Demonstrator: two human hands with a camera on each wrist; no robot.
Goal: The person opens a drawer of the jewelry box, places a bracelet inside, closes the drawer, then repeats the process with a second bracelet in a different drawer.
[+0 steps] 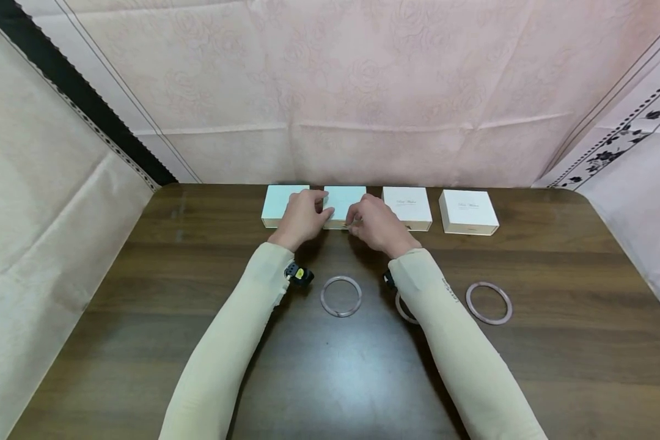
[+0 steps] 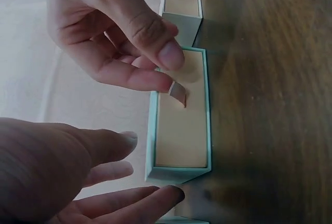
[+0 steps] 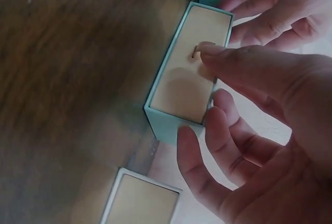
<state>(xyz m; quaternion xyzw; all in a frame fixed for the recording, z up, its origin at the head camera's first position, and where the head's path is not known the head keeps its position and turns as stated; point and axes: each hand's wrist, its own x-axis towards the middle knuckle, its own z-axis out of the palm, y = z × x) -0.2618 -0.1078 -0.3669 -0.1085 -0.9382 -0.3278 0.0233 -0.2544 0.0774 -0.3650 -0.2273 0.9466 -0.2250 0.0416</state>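
In the head view my right hand (image 1: pixel 377 225) is at the front of the second box from the left, a mint-green drawer box (image 1: pixel 344 195). From the left wrist view, its index fingertip meets the small ribbon pull tab (image 2: pixel 178 93) on the tan drawer front (image 2: pixel 181 136), with the thumb just above. My right thumb (image 3: pixel 218 58) overlaps that tab in the right wrist view. Near the box's left end is my left hand (image 1: pixel 302 214), fingers spread and holding nothing. Another mint-green box (image 1: pixel 277 205) stands to the left, partly behind this hand.
Two white boxes (image 1: pixel 407 203) continue the row on the right, along the back edge of the wooden table (image 1: pixel 330 379). Nearer lie a translucent bangle (image 1: pixel 324 299), one partly under the right forearm, and a pale lilac bangle (image 1: pixel 508 305). Pale cloth hangs behind.
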